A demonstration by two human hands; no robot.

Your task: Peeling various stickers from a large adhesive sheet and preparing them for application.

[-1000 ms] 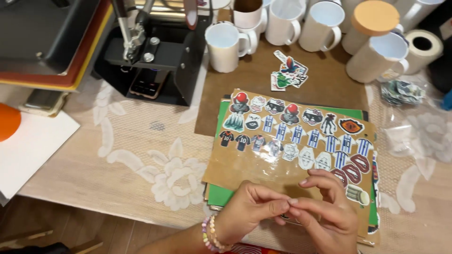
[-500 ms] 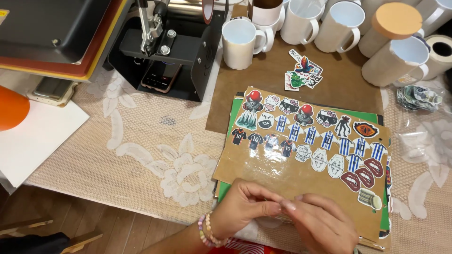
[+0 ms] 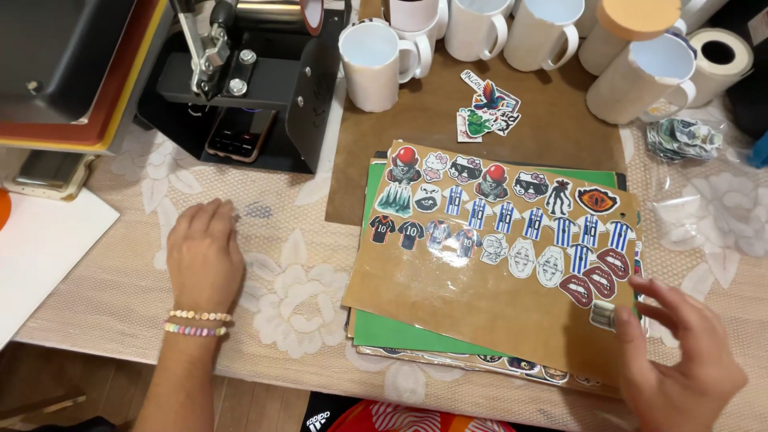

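Left hand (image 3: 204,256) flat, palm down, fingers loosely spread on the lace tablecloth (image 3: 296,304), holding nothing; right hand (image 3: 680,360) open, fingers splayed, tips touching the right edge of the brown sticker sheet (image 3: 480,312); sheet stacked on a green sheet (image 3: 400,332), front centre; white mugs (image 3: 372,64) and a black press (image 3: 256,88) behind.
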